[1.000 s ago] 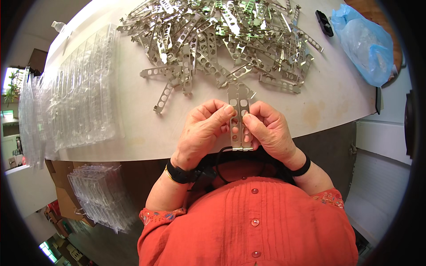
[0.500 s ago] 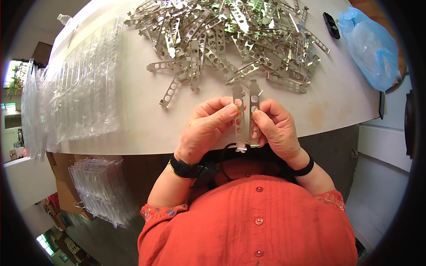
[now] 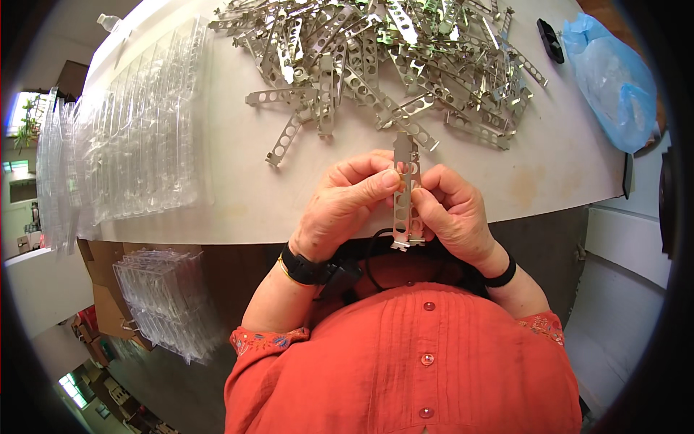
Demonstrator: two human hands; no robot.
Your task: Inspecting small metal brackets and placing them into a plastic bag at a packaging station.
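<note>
Just above the table's near edge, my left hand (image 3: 341,206) pinches a flat metal bracket (image 3: 401,211) with a row of round holes, held upright between thumb and fingers. My right hand (image 3: 457,217) is closed on a second metal bracket (image 3: 416,224) of similar kind. The two strips overlap: the left one lies partly in front of the right one, and their bent lower ends sit side by side. Whether they touch along their length cannot be made out. Beyond my hands lies a big heap of loose metal brackets (image 3: 361,69).
Clear plastic trays (image 3: 144,145) cover the left of the pale table (image 3: 238,210). More clear trays (image 3: 163,296) are stacked lower down, beside a cardboard box (image 3: 101,278). A blue plastic bag (image 3: 614,87) and a small black object (image 3: 550,41) lie at the far right.
The two brackets, held apart side by side before, have come together and now overlap. The left one has shifted right, in front of the other. Both hands keep their grip.
</note>
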